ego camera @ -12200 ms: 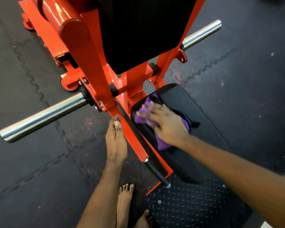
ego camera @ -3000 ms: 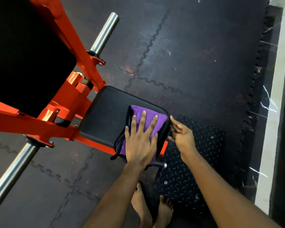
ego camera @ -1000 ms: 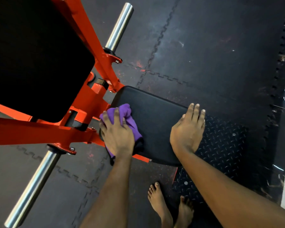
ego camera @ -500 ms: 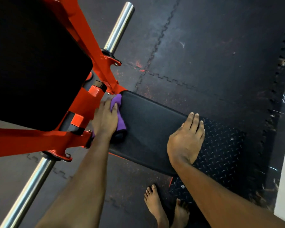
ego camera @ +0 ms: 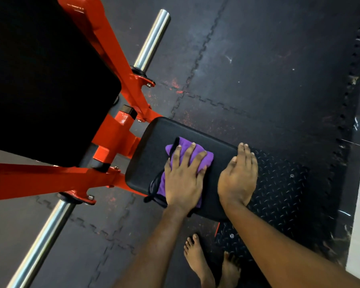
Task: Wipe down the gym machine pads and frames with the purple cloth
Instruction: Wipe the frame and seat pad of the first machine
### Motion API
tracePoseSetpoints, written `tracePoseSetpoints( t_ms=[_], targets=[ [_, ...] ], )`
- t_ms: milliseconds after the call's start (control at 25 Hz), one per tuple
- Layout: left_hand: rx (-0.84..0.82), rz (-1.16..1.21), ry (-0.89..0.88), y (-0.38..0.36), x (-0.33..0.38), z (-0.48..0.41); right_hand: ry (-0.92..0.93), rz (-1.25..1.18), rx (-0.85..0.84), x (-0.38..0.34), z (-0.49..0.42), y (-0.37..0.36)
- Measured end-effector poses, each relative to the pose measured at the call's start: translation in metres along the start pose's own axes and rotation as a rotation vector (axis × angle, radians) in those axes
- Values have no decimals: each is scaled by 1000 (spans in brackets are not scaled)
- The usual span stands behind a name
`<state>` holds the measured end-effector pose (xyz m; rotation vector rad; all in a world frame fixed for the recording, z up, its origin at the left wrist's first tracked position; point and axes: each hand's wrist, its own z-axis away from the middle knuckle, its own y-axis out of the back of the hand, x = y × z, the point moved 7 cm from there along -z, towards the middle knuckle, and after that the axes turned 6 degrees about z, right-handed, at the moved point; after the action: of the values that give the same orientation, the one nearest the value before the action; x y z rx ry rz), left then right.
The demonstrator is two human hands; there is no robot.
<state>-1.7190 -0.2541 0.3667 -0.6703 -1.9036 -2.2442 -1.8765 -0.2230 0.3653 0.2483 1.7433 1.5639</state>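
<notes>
Both flat, left hand [ego camera: 183, 179] presses crumpled purple cloth [ego camera: 184, 143], right hand [ego camera: 237, 177] smooth black pad [ego camera: 154, 146].

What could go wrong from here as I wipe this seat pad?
The bare feet stand near the orange frame and the chrome bar; stepping round could stub a toe. The purple cloth is bunched under the left hand on the seat pad, so strokes may miss strips.
</notes>
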Motion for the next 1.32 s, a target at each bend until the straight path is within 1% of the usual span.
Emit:
tracePoseSetpoints(
  t_ms=[80, 120, 160, 240, 280, 320, 360, 400, 440, 520, 560, 600, 640, 680, 720, 760, 800, 880, 960, 1000, 1080, 1120, 1200, 1240, 1320],
  targets=[
    [45, 28, 53, 2, 3, -21, -12, -139, 27, 1, 1, 4],
    [57, 58, 65, 3, 17, -32, -52, -244, 38, 6, 0, 4],
    [41, 99, 46, -1, 38, -40, -130, -422, 37, 15, -1, 4],
    [-55, 159, -44, -16, 95, -41, -376, -933, 21, 43, -3, 5],
    [-90, 177, -64, -22, 118, -36, -487, -1125, 26, 60, -4, 8],
    [-93, 193, -56, -25, 127, -33, -565, -1202, 28, 77, -5, 14],
    [-72, 236, -44, -23, 126, -32, -595, -1169, 29, 91, -7, 23],
    [-46, 317, -46, -19, 120, -32, -575, -1059, 36, 97, -9, 36],
    [-27, 464, -55, -13, 111, -32, -519, -913, 61, 97, -12, 49],
    [33, 836, -48, 0, 84, -32, -334, -637, 102, 70, -19, 64],
    [64, 956, -41, 5, 71, -29, -212, -481, 81, 46, -22, 65],
    [89, 1006, -31, 11, 60, -24, -93, -281, 7, 19, -23, 56],
    [115, 1004, -14, 16, 51, -18, -19, -80, -93, -3, -21, 41],
    [153, 964, 16, 19, 40, -11, 6, 75, -175, -15, -17, 25],
    [200, 895, 56, 20, 27, -3, -5, 161, -232, -18, -12, 14],
    [248, 809, 93, 22, 13, 5, -38, 176, -255, -10, -7, 8],
    [289, 715, 130, 23, -2, 11, -74, 128, -243, 2, -1, 8],
    [335, 481, 235, 24, -33, 20, -111, -73, -167, 29, 22, 14],
    [320, 267, 396, 24, -60, 28, -145, -330, -142, 47, 58, 18],
    [310, 201, 486, 23, -71, 30, -171, -437, -149, 53, 73, 16],
    [318, 152, 635, 23, -88, 32, -259, -572, -170, 59, 74, 8],
    [327, 150, 699, 23, -96, 32, -295, -585, -168, 60, 61, 4],
    [352, 201, 822, 19, -109, 29, -307, -504, -162, 60, 9, 2],
    [373, 232, 870, 17, -115, 27, -276, -422, -221, 53, -25, -2],
    [407, 235, 903, 14, -119, 25, -134, -232, -450, 24, -83, -14]
  ],
)
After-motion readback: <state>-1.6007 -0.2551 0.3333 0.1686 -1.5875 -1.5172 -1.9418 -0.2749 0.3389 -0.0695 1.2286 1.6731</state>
